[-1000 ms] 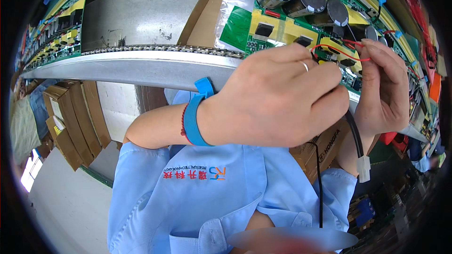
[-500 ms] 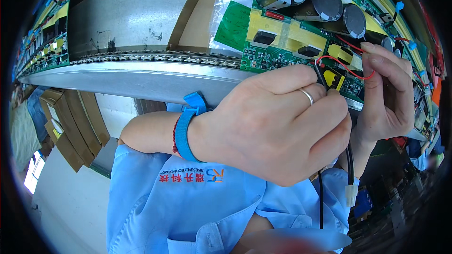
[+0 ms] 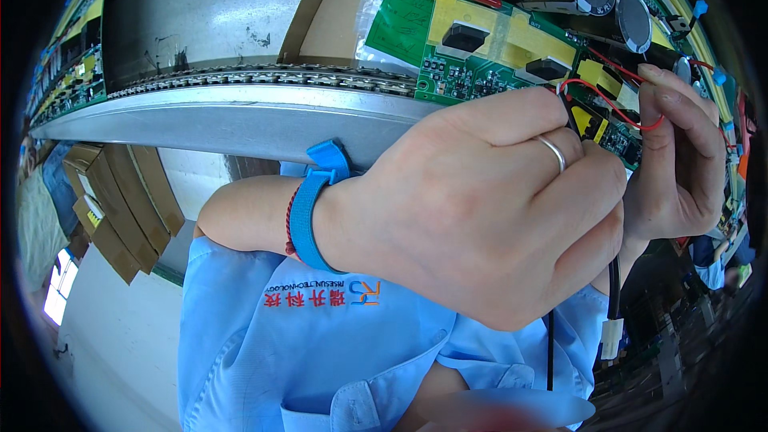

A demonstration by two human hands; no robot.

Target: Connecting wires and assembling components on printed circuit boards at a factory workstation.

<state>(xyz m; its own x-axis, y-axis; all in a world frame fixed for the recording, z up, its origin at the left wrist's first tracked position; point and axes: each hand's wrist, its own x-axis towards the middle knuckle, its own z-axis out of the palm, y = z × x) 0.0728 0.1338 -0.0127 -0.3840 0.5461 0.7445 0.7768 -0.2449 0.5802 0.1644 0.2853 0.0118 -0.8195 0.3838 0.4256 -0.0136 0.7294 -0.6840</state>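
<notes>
Red wire (image 3: 610, 102) pinched by right fingers (image 3: 682, 116), left fingers (image 3: 588, 184) curled round black cable (image 3: 614, 292), at circuit board (image 3: 433, 78) edge, rail (image 3: 240, 118) alongside

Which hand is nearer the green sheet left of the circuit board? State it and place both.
Left. The left hand is below and to the right of the green sheet; the right hand is farther right, beyond the left.
</notes>
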